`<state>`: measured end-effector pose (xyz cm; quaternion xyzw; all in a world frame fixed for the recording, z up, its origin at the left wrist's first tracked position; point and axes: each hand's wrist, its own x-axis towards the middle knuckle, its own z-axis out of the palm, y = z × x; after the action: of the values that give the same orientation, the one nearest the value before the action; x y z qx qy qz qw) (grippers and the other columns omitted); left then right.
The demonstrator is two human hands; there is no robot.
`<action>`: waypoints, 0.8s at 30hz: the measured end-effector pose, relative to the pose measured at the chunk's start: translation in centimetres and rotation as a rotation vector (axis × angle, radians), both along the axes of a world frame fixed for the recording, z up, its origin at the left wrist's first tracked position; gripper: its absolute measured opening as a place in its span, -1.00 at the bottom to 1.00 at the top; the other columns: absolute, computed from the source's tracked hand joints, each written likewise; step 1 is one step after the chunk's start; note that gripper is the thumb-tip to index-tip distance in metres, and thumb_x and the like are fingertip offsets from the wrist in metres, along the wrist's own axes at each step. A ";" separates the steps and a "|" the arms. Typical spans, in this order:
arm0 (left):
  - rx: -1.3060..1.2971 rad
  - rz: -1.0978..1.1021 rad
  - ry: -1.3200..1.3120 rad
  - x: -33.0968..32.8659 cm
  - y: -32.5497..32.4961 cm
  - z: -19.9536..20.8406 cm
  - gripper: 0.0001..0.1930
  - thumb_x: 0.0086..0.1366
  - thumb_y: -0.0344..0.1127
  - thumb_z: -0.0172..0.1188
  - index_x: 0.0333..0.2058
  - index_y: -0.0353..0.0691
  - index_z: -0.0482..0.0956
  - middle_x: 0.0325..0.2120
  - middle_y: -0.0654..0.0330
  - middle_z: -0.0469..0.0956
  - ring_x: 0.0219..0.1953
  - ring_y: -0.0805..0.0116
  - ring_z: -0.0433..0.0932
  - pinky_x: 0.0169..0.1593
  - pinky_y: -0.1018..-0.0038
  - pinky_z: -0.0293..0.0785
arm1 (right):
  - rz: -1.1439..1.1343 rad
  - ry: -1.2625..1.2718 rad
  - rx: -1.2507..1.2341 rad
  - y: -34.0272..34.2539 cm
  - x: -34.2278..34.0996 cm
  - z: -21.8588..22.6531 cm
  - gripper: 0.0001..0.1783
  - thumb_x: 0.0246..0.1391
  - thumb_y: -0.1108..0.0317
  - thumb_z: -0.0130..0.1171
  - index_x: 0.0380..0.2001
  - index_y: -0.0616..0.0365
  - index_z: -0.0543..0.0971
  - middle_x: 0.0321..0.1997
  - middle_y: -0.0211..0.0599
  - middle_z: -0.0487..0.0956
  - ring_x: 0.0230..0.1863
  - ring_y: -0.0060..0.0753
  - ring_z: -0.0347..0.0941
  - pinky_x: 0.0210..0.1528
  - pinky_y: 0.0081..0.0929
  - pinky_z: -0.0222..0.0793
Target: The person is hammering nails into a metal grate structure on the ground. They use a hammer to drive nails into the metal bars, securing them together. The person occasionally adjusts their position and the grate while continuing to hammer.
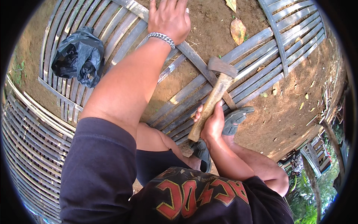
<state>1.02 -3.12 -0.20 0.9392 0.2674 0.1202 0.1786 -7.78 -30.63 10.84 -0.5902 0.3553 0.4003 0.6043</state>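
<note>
My right hand (213, 121) is closed around the wooden handle of a hatchet (215, 91). Its rusty metal head points away from me, over the grey slats of a bamboo panel (257, 46) on the ground. Stretched forward, my left hand (169, 20) has a chain bracelet (161, 38) at the wrist. It lies over a long cross slat (194, 58), fingers extended and slightly apart. The upper picture edge cuts off the fingertips, so whatever they touch is hidden.
A crumpled black plastic bag (80, 56) lies on the slats at left. Another slatted panel (33, 149) spreads at lower left. My sandalled feet (236, 121) are beside the panel on brown soil with dry leaves (237, 31). Poles and greenery (311, 186) stand at right.
</note>
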 end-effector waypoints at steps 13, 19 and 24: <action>0.051 -0.006 -0.014 0.1 0.0 -0.1 -0.51 0.41 -0.22 0.03 0.28 -0.17 0.45 0.37 0.03 0.34 0.49 0.08 0.16 0.51 -0.10 -0.03 | 0.322 -0.095 -0.071 -0.3 -1.1 -2.2 -0.67 0.38 0.33 0.20 -0.03 0.25 0.30 -0.31 -0.26 0.52 -0.47 -0.47 0.50 -0.42 -0.49 0.55; 0.045 0.002 -0.017 0.3 -0.1 -0.1 -0.51 0.41 -0.22 0.03 0.28 -0.17 0.45 0.37 0.04 0.34 0.48 0.08 0.17 0.51 -0.10 -0.03 | 0.265 -0.139 -0.043 2.8 -2.8 -3.0 -0.68 0.42 0.31 0.14 -0.02 0.14 0.21 -0.38 -0.30 0.47 -0.54 -0.50 0.43 -0.51 -0.48 0.45; 0.023 0.001 -0.014 0.2 0.2 0.2 -0.51 0.40 -0.23 0.04 0.27 -0.17 0.46 0.37 0.04 0.35 0.48 0.08 0.17 0.51 -0.09 -0.03 | 0.243 -0.266 0.048 3.2 -1.3 -2.6 -0.67 0.42 0.29 0.14 -0.02 0.12 0.21 -0.42 -0.31 0.45 -0.57 -0.48 0.40 -0.53 -0.46 0.44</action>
<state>1.23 -2.91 0.03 0.9402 0.2652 0.1300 0.1695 -9.04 -27.40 8.24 -0.6619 0.1885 0.3971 0.6072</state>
